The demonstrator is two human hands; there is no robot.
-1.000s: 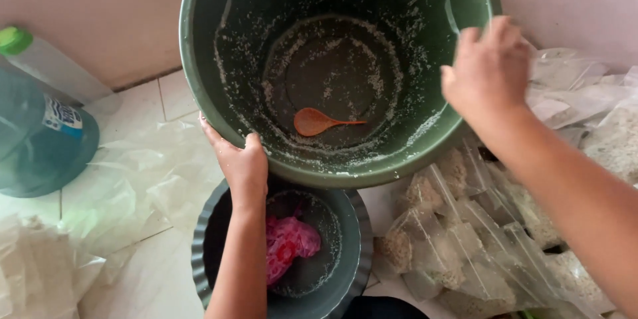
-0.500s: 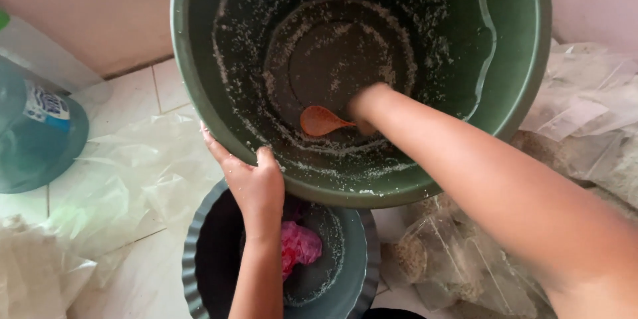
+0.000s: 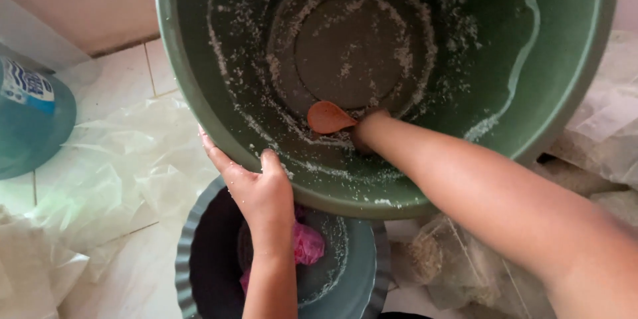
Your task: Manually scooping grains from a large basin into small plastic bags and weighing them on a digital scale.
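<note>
Your left hand grips the lower rim of the big green tub at about seven o'clock, thumb hooked over the lip on the inside, fingers spread against the outer wall, holding the tub tilted so its mouth faces you. Your right hand is deep inside the tub, just below its centre, closed around the handle of the orange spoon; only the knuckles show, and the handle is hidden in your fist, so you see just the spoon's bowl sticking out toward nine o'clock. White grains cling in rings and streaks to the tub's base and wall, thickest along the lower curve near the spoon.

The tub's top edge is cut off at twelve o'clock, and your right forearm runs out of view at four o'clock. Under the tub at six o'clock sits a dark ribbed basin, half covered by the tub and your left arm, with a pink lump inside that is hard to identify. At nine o'clock a blue water jug is cropped by the edge. Crumpled clear plastic sheeting lies on the white floor tiles, and clear bags of pale filling at five o'clock are blurred and partly hidden.
</note>
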